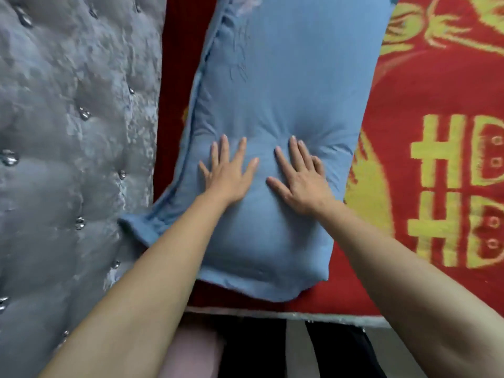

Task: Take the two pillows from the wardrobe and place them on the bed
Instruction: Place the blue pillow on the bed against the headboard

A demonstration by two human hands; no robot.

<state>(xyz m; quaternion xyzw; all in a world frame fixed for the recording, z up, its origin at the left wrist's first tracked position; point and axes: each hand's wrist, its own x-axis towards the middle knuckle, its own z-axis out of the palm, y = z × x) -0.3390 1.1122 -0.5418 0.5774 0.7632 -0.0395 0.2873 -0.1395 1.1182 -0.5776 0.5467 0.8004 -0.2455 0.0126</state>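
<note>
One soft blue fabric pillow [275, 110] lies on the red and yellow patterned bed blanket [425, 148], long axis pointing away, beside the grey tufted headboard [71, 132]. Left hand [229, 173] and right hand [300, 178] press flat on it, fingers spread, gripping nothing

Both bare forearms reach forward from the lower corners of the view, converging toward the middle. The left hand [228, 178] lies flat, palm down, with its fingers spread wide and the thumb pointing out toward the right hand. The right hand [300, 180] is also flat and palm down, just beside the left but not touching it, its fingers held closer together and angled slightly leftward, thumb stretched toward the left hand. Neither hand is curled around anything; both wrists are nearly straight.
</note>
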